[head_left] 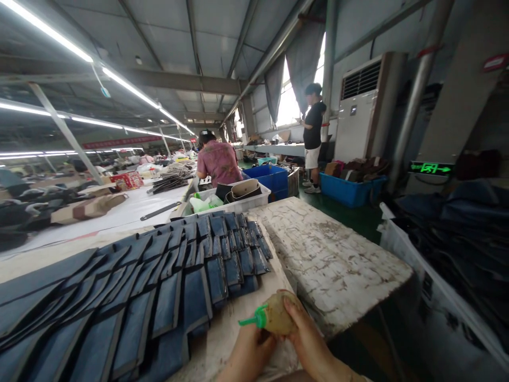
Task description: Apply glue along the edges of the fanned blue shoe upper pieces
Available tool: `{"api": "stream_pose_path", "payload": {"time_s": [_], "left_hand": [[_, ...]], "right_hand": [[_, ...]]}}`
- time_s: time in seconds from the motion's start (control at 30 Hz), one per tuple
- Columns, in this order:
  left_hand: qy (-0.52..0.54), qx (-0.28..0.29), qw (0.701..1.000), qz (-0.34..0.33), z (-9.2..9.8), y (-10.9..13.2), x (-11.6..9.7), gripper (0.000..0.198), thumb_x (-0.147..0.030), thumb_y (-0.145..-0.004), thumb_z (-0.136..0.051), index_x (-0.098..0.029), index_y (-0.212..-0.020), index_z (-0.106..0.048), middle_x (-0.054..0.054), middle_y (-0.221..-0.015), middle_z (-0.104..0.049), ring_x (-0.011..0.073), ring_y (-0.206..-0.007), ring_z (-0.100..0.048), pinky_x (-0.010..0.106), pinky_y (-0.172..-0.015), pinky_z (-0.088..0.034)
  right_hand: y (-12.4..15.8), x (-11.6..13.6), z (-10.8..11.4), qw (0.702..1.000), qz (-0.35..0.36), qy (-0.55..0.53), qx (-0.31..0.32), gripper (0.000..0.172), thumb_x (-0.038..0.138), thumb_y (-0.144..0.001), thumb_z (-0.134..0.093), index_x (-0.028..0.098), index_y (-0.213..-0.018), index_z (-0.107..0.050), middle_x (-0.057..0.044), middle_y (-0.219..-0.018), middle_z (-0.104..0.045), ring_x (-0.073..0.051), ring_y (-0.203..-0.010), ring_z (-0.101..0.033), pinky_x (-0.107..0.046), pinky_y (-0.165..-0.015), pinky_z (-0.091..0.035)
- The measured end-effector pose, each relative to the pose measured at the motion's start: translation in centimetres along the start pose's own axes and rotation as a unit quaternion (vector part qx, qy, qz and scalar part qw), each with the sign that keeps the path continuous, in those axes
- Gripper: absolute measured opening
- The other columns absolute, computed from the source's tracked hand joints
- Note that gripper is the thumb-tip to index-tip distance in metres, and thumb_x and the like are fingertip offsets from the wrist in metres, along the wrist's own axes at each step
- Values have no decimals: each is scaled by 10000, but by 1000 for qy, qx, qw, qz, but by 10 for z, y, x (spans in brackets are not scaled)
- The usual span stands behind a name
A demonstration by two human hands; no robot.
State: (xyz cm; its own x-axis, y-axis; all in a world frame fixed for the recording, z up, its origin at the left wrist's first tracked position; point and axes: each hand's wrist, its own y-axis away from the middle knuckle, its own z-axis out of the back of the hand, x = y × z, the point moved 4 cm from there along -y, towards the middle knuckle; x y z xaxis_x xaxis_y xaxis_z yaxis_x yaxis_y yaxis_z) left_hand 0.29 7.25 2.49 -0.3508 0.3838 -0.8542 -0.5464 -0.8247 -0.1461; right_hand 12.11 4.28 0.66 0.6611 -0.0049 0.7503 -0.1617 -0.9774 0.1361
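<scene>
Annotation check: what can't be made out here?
All in head view:
Left hand: some fingertips hidden by the hand itself and squeeze bottle.
Fill level: obscured by cloudy bottle wall, right hand.
Blue panels: cut off by left edge.
Red sign: lettering too small, blurred.

A person (315, 124) in a black top stands near a blue bin (342, 192); behind it rises an air conditioner (354, 127), with a lit green sign (430, 168) farther right.
</scene>
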Motion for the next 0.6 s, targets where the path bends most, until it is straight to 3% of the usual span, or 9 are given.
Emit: {"api": "stream_pose_path", "payload": {"time_s": [0.13, 0.2, 0.33, 0.43, 0.6], "left_hand": [[29, -3, 999, 32, -6, 11, 10, 314, -338, -745, -623, -138, -986, -646, 112, -1016, -671, 250, -1039, -584, 364, -953, -462], [98, -9, 993, 59, -7, 14, 11, 404, -412, -759, -621, -134, -1051, -626, 132, -1094, -653, 267, -1113, -562, 392, -1007, -431], [230, -89, 960, 130, -2, 17, 3, 591, -552, -726, -629, -126, -1135, -595, 144, -1219, -603, 286, -1173, -537, 403, -1043, -409], [243, -151, 943, 171, 7, 20, -4, 640, -592, -660, -666, -123, -1093, -622, 131, -1214, -612, 304, -1220, -499, 393, -1056, -401], [233, -161, 937, 205, 19, 22, -11, 624, -618, -661, -634, -135, -1055, -647, 101, -1173, -640, 295, -1204, -515, 375, -1044, -409]], "right_hand": [[-1, 0, 0, 1000, -5, -24, -3, 461, 543, -737, -675, 309, -1123, -585, -9, -1061, -653, -219, -973, -613, -320, -748, -492], [-3, -1, -1, 1000, -9, -16, 3, 499, 554, -755, -654, 293, -1167, -549, -25, -1078, -650, -225, -979, -618, -340, -791, -493], [-2, 0, -4, 999, -13, 20, 29, 517, 568, -774, -623, 260, -1175, -512, -52, -1052, -656, -245, -966, -629, -371, -797, -495], [2, 1, -9, 996, -13, 46, 76, 502, 529, -766, -653, 273, -1165, -489, -37, -1053, -660, -237, -987, -628, -380, -866, -474], [5, 5, -15, 985, 10, 79, 154, 664, 486, -691, -743, 286, -1228, -408, -33, -1136, -626, -222, -1074, -589, -365, -940, -434]]}}
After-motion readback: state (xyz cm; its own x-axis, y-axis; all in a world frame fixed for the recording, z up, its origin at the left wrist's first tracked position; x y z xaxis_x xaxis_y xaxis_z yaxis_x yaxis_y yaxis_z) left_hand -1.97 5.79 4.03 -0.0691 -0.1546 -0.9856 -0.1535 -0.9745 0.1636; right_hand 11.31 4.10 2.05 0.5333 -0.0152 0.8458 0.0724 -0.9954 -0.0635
